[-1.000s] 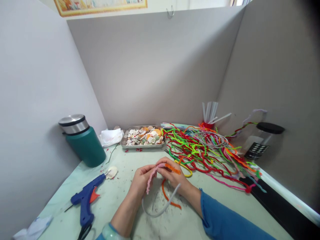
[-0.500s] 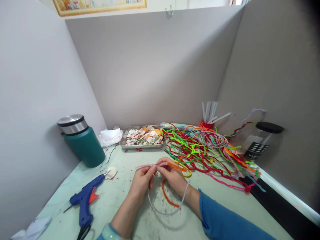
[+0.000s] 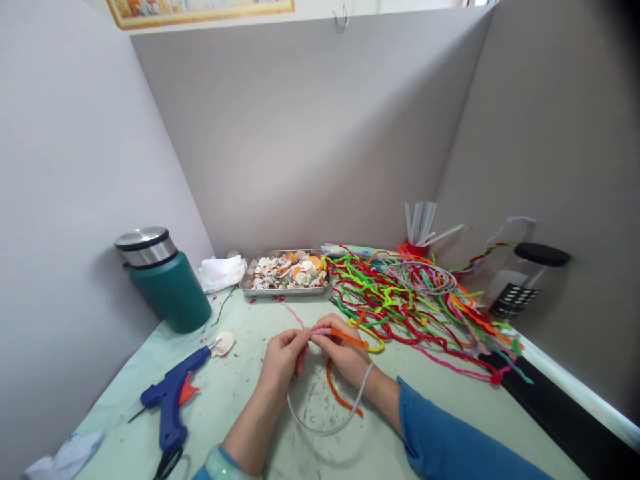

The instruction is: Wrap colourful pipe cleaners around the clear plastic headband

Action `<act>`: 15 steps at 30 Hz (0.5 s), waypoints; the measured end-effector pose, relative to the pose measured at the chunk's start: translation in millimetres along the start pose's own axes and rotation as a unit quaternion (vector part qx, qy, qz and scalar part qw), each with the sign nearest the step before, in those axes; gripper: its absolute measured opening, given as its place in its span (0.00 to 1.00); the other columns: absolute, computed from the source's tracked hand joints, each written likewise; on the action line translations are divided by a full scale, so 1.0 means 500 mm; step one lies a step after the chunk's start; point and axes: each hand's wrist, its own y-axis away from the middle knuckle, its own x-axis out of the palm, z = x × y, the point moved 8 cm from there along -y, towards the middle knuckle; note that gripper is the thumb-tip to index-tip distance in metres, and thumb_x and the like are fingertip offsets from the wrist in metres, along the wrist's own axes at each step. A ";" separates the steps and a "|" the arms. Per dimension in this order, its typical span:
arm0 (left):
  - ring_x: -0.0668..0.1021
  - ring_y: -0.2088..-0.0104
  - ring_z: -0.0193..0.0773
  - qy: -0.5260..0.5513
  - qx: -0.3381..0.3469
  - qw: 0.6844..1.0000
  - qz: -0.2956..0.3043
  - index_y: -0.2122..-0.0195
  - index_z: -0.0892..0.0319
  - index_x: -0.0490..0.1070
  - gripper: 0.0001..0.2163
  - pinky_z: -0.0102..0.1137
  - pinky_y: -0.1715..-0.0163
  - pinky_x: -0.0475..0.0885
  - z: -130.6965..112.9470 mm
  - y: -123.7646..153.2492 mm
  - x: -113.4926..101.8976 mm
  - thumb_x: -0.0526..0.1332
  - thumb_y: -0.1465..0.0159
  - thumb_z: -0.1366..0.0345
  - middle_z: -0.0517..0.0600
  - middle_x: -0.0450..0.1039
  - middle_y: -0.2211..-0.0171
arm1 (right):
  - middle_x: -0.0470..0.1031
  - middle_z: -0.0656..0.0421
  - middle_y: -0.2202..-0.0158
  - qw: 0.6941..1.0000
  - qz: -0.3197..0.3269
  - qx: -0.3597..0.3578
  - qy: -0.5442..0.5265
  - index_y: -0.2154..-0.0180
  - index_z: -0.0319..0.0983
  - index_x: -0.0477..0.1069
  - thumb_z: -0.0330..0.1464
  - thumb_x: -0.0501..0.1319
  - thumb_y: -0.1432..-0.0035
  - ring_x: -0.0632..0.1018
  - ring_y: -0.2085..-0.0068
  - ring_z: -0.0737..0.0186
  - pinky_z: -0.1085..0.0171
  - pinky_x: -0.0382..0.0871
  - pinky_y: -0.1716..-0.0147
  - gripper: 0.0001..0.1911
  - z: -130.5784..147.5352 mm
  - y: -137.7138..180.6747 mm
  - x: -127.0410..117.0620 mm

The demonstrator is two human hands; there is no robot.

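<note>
Tail of pink pipe cleaner [image 3: 319, 331] now aslant, formerly level

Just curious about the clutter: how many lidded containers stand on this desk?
2: a green flask by the left wall, a clear black-lidded jar by the right wall. Others may be hidden.

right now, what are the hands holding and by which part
The left hand and right hand pinch the thin grey hoop at its top, where the fuzzy pink pipe cleaner meets the fuzzy orange wrapping.
</note>
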 end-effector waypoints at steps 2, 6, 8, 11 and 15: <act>0.57 0.92 0.24 -0.027 0.008 1.000 -0.014 0.83 0.61 0.61 0.18 0.21 0.90 0.49 -0.002 0.000 -0.003 0.58 0.46 0.53 0.39 0.56 0.93 | 0.68 0.60 0.70 1.000 -0.007 -0.002 0.015 0.70 0.39 0.70 0.32 0.60 0.47 0.71 0.68 0.65 0.67 0.65 0.68 0.03 0.000 0.001 -0.001; 0.57 0.92 0.25 -0.116 0.035 0.991 -0.052 0.83 0.61 0.62 0.18 0.21 0.90 0.50 -0.016 0.005 -0.008 0.56 0.44 0.53 0.39 0.53 0.95 | 0.69 0.60 0.70 0.999 -0.020 -0.009 0.041 0.72 0.38 0.69 0.34 0.60 0.47 0.71 0.68 0.65 0.67 0.64 0.69 0.06 0.001 0.002 -0.004; 0.60 0.91 0.27 -0.150 0.064 0.984 -0.068 0.81 0.61 0.64 0.17 0.22 0.89 0.54 -0.027 0.010 -0.009 0.55 0.43 0.53 0.40 0.56 0.94 | 0.70 0.60 0.71 0.999 -0.028 0.020 0.038 0.71 0.38 0.70 0.36 0.59 0.47 0.71 0.69 0.65 0.67 0.63 0.70 0.07 -0.011 0.003 -0.007; 0.70 0.84 0.31 -0.173 0.127 0.973 -0.085 0.74 0.60 0.69 0.14 0.23 0.84 0.63 -0.049 0.017 -0.010 0.55 0.42 0.54 0.44 0.68 0.85 | 0.70 0.61 0.74 0.996 -0.034 0.088 0.004 0.69 0.39 0.69 0.39 0.60 0.48 0.69 0.73 0.66 0.69 0.62 0.75 0.10 -0.038 0.003 -0.010; 0.76 0.69 0.35 -0.215 0.230 0.943 -0.110 0.67 0.60 0.72 0.09 0.25 0.74 0.70 -0.084 0.035 -0.009 0.57 0.42 0.60 0.50 0.74 0.68 | 0.68 0.63 0.78 0.990 -0.035 0.126 -0.051 0.69 0.38 0.69 0.40 0.60 0.49 0.68 0.78 0.68 0.70 0.60 0.79 0.11 -0.054 0.002 -0.009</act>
